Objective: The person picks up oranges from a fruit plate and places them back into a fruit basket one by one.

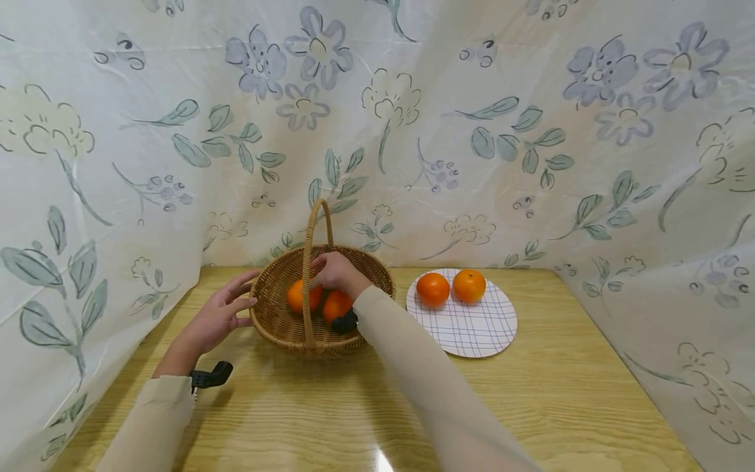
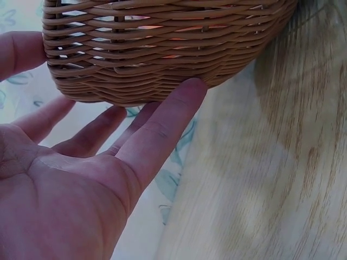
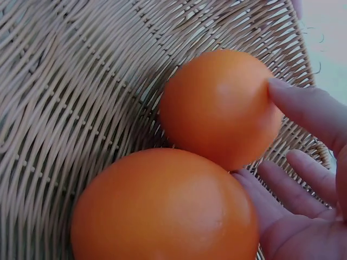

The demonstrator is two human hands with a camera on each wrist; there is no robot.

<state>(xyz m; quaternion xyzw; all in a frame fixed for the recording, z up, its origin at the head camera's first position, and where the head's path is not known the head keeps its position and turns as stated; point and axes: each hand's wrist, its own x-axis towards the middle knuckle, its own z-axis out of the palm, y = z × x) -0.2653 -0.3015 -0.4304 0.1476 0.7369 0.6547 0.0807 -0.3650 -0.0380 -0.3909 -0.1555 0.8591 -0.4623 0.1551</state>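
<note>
A brown wicker basket (image 1: 277,331) with a tall arched handle (image 1: 308,288) stands on the table and holds two oranges. My right hand (image 1: 339,272) reaches inside it. In the right wrist view, the thumb presses one side of the farther orange (image 3: 219,108), while fingers reach round its other side. The nearer orange (image 3: 165,208) lies against it. Outside the basket's left side is my left hand (image 1: 218,318). Its fairly straight fingers (image 2: 162,130) touch the woven wall in the left wrist view.
Right of the basket, a white checked oval plate (image 1: 472,334) carries a redder orange fruit (image 1: 433,290) and another orange (image 1: 468,286). Floral cloth (image 1: 413,196) hangs behind and beside the wooden table (image 1: 566,380). Each wrist wears a dark camera mount (image 1: 212,375).
</note>
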